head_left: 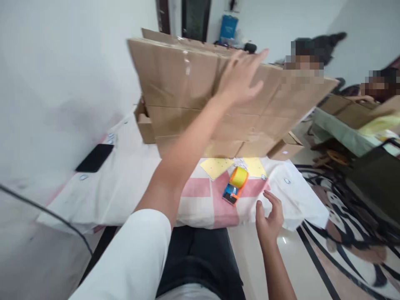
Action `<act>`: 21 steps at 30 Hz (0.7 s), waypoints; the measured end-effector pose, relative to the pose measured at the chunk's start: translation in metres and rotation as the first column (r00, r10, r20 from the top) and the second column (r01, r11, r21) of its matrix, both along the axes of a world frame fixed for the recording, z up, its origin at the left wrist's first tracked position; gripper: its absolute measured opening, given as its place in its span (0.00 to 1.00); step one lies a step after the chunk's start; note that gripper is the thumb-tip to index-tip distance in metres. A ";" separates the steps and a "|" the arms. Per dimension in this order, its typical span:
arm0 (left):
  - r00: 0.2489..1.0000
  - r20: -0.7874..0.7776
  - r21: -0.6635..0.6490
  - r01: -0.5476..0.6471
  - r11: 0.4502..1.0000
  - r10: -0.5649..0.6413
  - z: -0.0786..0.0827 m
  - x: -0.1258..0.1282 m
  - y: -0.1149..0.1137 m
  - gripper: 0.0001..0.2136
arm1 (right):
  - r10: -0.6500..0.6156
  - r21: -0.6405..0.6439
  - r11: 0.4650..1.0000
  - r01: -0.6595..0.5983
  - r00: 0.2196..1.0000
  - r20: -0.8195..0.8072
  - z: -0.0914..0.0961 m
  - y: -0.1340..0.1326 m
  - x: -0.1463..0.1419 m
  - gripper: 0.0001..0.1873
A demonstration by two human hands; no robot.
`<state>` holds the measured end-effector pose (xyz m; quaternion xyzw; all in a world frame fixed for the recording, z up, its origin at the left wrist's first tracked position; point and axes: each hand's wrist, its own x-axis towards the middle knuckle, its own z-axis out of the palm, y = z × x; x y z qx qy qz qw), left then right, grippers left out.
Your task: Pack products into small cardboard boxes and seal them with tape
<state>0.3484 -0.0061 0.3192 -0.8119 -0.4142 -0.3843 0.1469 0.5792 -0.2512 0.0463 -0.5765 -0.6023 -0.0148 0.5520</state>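
A large folded sheet of cardboard [184, 79] stands on edge across the table, facing me. My left hand [240, 79] reaches up to its top edge, fingers spread, overlapping its upper face; whether the palm presses on it I cannot tell. My right hand [270, 214] hovers over the table's front edge, thumb and fingers apart, holding nothing. Nearest to it lies a tape dispenser [236, 186], orange and blue, with a yellow roll. Two pale yellow pieces [217, 167] lie at the foot of the cardboard, partly covered by it.
A white and pink cloth [131, 187] covers the table. A black phone-like slab [95, 158] lies at left by the wall. Small cardboard boxes [286, 146] stand behind the sheet at both sides. A cable [46, 212] hangs lower left. Other people sit at right by another table [337, 129].
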 end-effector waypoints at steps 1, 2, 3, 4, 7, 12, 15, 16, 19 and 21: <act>0.998 0.000 0.024 0.071 0.997 -0.071 -0.012 -0.016 -0.011 0.31 | 0.086 0.023 0.996 -0.087 0.996 0.025 0.015 0.006 -0.024 0.15; 0.991 0.011 0.065 0.132 0.989 -0.133 -0.030 -0.035 -0.025 0.31 | 0.182 0.041 0.982 -0.184 0.982 0.046 0.029 0.013 -0.050 0.15; 0.986 0.070 0.111 0.142 0.984 -0.150 -0.053 -0.059 -0.041 0.30 | 0.284 0.053 0.956 -0.288 0.957 0.063 0.041 0.020 -0.077 0.15; 0.979 0.132 0.163 0.135 0.977 -0.157 -0.080 -0.086 -0.058 0.27 | 0.393 0.053 0.916 -0.397 0.916 0.080 0.051 0.028 -0.105 0.15; 0.854 0.520 0.276 -0.183 0.943 0.014 -0.166 -0.178 -0.097 0.17 | 0.684 -0.032 0.728 -0.685 0.721 0.113 0.066 0.054 -0.196 0.15; 0.747 0.384 -0.259 -0.478 0.839 0.543 -0.219 -0.282 -0.067 0.21 | 0.845 -0.110 0.534 -0.839 0.534 0.024 0.056 0.104 -0.343 0.14; 0.851 0.003 -0.538 -0.441 0.719 0.525 -0.200 -0.299 -0.021 0.27 | 0.797 -0.076 0.602 -0.795 0.603 0.001 0.050 0.130 -0.394 0.12; 0.836 -0.034 -0.576 -0.464 0.673 0.548 -0.194 -0.304 -0.011 0.27 | 0.784 -0.074 0.621 -0.781 0.621 0.028 0.051 0.137 -0.401 0.11; 0.735 -0.036 -0.622 -0.547 0.560 0.677 -0.193 -0.333 -0.007 0.20 | 0.758 -0.113 0.650 -0.752 0.631 0.161 0.059 0.155 -0.403 0.11; 0.662 0.025 -0.614 -0.581 0.534 0.749 -0.212 -0.361 -0.023 0.20 | 0.738 -0.203 0.671 -0.713 0.615 0.277 0.068 0.166 -0.404 0.12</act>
